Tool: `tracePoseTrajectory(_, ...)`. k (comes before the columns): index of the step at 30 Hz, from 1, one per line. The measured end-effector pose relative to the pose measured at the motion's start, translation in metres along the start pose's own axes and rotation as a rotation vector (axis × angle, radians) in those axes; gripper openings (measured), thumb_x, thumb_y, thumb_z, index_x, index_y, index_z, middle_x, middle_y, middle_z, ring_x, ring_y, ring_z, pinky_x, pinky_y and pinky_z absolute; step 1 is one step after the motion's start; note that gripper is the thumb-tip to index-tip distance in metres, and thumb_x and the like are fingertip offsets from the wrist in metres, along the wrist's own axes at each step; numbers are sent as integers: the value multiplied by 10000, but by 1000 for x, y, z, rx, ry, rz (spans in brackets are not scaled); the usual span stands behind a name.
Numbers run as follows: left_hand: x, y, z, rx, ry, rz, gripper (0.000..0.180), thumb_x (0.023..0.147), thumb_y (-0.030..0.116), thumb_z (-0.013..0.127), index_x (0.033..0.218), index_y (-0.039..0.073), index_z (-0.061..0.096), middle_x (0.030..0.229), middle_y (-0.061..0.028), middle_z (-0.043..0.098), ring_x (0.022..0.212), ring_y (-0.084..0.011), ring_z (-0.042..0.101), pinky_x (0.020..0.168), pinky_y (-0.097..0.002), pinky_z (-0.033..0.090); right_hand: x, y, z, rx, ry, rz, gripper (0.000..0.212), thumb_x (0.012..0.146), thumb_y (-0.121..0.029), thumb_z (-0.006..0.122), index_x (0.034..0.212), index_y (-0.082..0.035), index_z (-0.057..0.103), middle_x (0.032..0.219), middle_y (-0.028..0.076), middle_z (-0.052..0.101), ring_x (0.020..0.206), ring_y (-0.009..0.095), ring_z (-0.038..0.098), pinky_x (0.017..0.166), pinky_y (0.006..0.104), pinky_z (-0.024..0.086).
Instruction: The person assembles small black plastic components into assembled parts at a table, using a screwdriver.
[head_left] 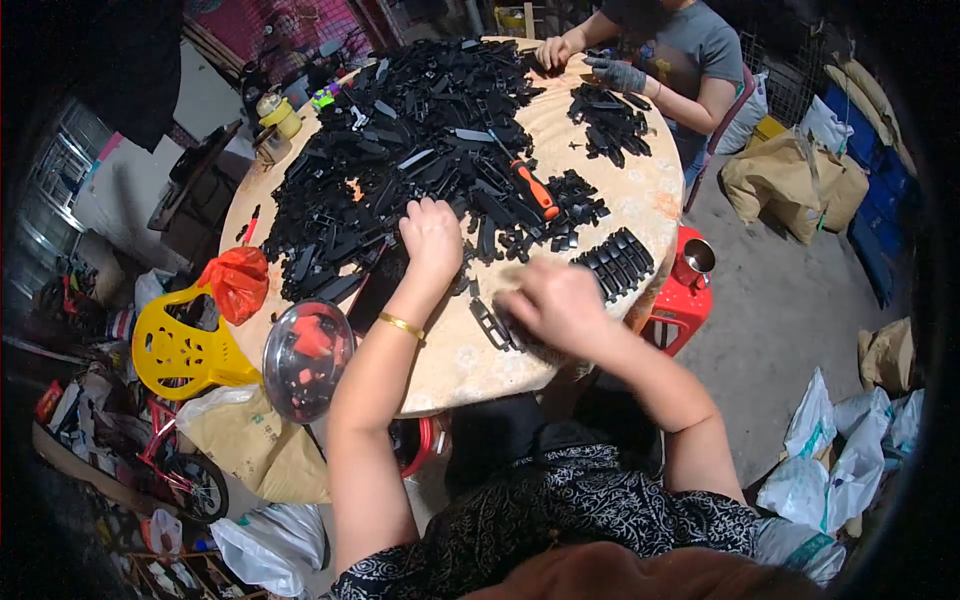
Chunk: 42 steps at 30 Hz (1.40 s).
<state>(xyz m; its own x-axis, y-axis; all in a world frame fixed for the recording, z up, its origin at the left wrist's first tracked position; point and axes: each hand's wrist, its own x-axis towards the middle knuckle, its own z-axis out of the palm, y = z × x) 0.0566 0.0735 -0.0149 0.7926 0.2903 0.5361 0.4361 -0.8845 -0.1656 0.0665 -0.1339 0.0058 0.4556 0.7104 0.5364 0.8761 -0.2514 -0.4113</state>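
A large heap of black plastic parts (pixel 400 130) covers much of the round table (pixel 470 375). My left hand (pixel 432 238), a gold bangle on its wrist, is at the near edge of the heap with its fingers curled in; whatever they hold is hidden. Over the near right of the table is my right hand (pixel 560 302), smeared by motion, its fingers bent and their tips unclear. Just left of it, a black slotted part (pixel 492 325) lies on the cloth. Beyond it stretches a neat row of black parts (pixel 615 264). An orange-handled screwdriver (pixel 535 190) rests on the heap.
Across the table a person (pixel 690 70) handles parts beside a smaller black pile (pixel 608 125). A clear lidded bowl (pixel 308 360) with red pieces and a red plastic bag (pixel 238 284) are at the left edge. A red stool (pixel 682 300) holding a metal cup (pixel 698 258) stands right.
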Motion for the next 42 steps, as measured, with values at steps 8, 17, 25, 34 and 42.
tracePoseTrajectory(8,-6,-4,-33,-758,-103,-256,240,804,179,610,906,-33,565,852,-140,615,664,-231,620,616,-316,505,34,105,-14,-392,-261,238,159,704,-221,616,716,-67,655,711,148,624,702,316,615,627,410,491)
tracePoseTrajectory(17,-22,4,-38,-2153,-624,-580,262,876,174,539,1083,24,480,901,-94,594,742,-186,622,660,-284,540,34,99,-4,-364,-373,191,110,696,-164,604,762,-88,648,724,143,622,740,317,609,662,412,489)
tracePoseTrajectory(25,-28,0,-44,-2160,-738,-455,297,834,116,582,1094,5,493,925,-76,579,778,-166,600,680,-252,491,38,44,-20,369,-14,189,129,783,-112,603,837,5,619,742,148,625,670,249,628,596,319,487)
tracePoseTrajectory(34,-27,2,-58,-1325,-312,-39,365,713,50,683,1053,1,563,931,-48,547,866,-111,539,768,-252,453,26,39,0,498,276,25,124,768,-45,610,868,13,563,750,146,619,628,211,624,559,291,497)
tracePoseTrajectory(42,-35,15,-55,-2039,-509,-280,312,768,-21,624,1064,-1,529,951,-67,585,804,-104,574,698,-208,485,25,26,-5,406,265,-34,168,780,-14,582,947,-2,573,804,149,605,682,251,621,600,302,499)
